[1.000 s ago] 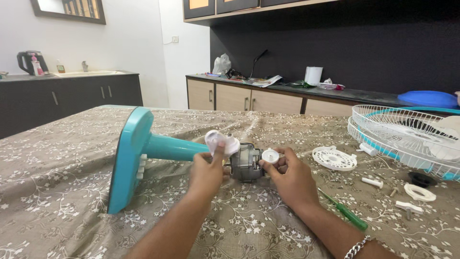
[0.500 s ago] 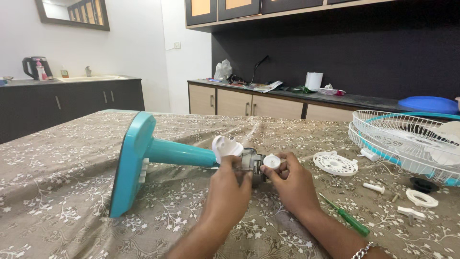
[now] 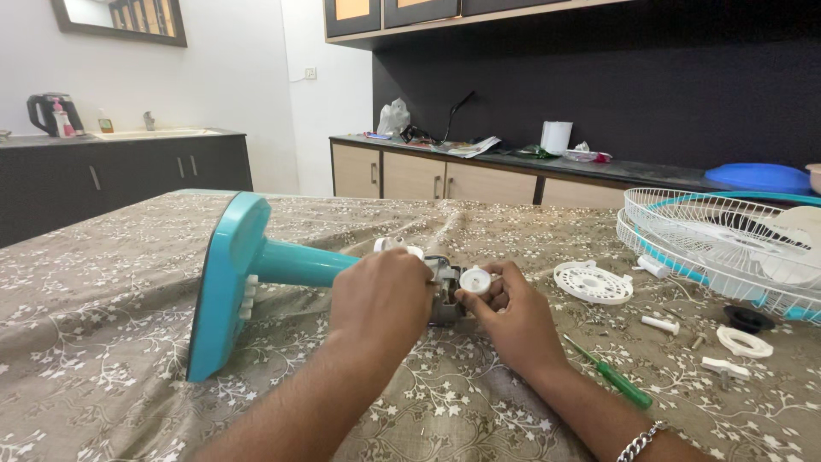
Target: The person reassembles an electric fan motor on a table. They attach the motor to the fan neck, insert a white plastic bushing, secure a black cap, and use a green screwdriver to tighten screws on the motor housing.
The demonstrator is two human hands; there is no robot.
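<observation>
**At the motor end of the fan stand: grip the metal, spare the plastic**

Beside the teal fan stand lying on the worktop, your left hand is clenched over the motor. Your right hand pinches the small white cap at the motor's front. The motor looks heavy and stiff, so hold its body. The cap seems light and brittle; grip it gently by the rim.

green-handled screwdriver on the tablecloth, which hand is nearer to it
Right. The right hand is just left of the green-handled screwdriver, apart from it; the left hand lies farther left, over the grey fan motor.
</observation>
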